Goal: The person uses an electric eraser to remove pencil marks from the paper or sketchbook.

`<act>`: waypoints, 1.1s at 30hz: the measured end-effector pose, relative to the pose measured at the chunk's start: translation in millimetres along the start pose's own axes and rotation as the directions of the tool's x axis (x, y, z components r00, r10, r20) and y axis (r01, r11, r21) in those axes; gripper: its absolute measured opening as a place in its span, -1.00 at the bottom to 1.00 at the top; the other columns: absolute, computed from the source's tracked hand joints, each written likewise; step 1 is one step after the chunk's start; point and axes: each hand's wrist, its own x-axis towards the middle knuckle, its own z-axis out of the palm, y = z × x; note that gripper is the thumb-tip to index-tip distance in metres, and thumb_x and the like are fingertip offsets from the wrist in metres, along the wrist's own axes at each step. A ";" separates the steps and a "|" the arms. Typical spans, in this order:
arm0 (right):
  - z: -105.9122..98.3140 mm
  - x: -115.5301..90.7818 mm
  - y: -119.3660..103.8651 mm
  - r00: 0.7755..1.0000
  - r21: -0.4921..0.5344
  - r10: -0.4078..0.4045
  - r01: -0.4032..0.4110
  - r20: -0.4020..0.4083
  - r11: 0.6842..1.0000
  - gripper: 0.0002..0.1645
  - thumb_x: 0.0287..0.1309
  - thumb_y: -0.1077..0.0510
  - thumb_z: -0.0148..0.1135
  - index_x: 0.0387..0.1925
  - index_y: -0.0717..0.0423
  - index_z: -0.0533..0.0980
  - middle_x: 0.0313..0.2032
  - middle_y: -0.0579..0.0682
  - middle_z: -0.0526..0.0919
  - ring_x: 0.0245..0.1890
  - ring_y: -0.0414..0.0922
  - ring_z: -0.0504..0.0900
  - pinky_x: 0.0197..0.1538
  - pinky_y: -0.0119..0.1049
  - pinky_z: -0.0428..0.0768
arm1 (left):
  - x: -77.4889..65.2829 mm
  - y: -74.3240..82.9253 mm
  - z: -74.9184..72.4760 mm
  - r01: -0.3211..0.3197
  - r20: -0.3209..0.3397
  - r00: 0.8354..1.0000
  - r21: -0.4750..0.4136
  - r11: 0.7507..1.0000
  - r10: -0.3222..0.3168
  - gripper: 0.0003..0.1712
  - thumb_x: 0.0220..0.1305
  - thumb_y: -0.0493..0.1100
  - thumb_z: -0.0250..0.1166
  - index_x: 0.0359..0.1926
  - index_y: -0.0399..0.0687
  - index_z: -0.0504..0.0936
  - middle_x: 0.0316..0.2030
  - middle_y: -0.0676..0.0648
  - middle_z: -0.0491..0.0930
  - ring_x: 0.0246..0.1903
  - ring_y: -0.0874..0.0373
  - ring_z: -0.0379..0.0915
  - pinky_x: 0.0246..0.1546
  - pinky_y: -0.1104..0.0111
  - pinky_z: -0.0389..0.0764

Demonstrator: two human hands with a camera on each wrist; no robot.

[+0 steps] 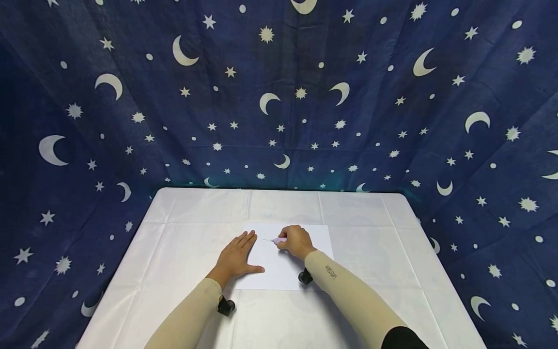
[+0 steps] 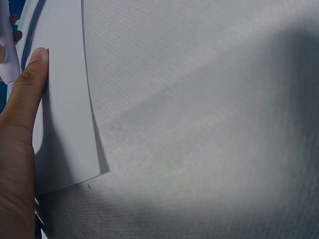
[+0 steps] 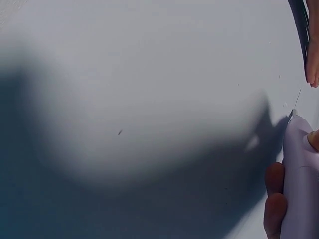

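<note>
A white sheet of paper [image 1: 270, 274] lies flat on the table. My left hand [image 1: 235, 256] rests on its left part, fingers straight and thumb spread out to the right. My right hand [image 1: 297, 241] grips a lilac utility knife [image 1: 280, 240] over the upper middle of the sheet, its tip pointing left. In the right wrist view, the knife [image 3: 300, 174] has a small metal tip touching or just above the paper, with a thin line running on from it toward the left hand [image 3: 313, 64]. The left thumb [image 2: 30, 89] lies along the paper [image 2: 70, 114] in the left wrist view.
A white cloth [image 1: 370, 271] with fold creases covers the table. Dark blue curtains [image 1: 305, 72] with moons and stars hang behind and at both sides. Small dark specks [image 3: 120, 132] dot the paper. A black wrist camera [image 1: 226, 306] is on the left forearm.
</note>
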 end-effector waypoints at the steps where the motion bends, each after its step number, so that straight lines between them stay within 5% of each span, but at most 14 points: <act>1: 0.4 0.1 -0.4 1.000 0.000 -0.002 0.002 -0.001 1.000 -0.76 -0.24 0.03 0.43 -0.42 -0.04 0.63 -0.46 -0.24 0.60 -0.43 -0.27 0.53 -0.27 -0.31 0.50 | -0.1 -0.1 0.3 0.000 -0.001 1.000 0.000 1.000 0.000 0.34 -0.35 0.72 -0.09 0.39 0.03 -0.02 0.37 0.06 -0.13 0.33 0.12 -0.26 0.28 0.20 -0.12; 33: 0.9 2.2 -12.0 1.000 0.020 -0.015 0.015 0.005 1.000 -0.74 -0.23 0.03 0.42 -0.41 0.01 0.63 -0.46 -0.18 0.61 -0.43 -0.23 0.53 -0.25 -0.28 0.50 | 0.7 -0.8 1.7 -0.005 -0.002 1.000 0.023 1.000 0.005 0.34 -0.35 0.72 -0.12 0.39 0.02 -0.03 0.38 0.08 -0.16 0.34 0.13 -0.28 0.28 0.21 -0.12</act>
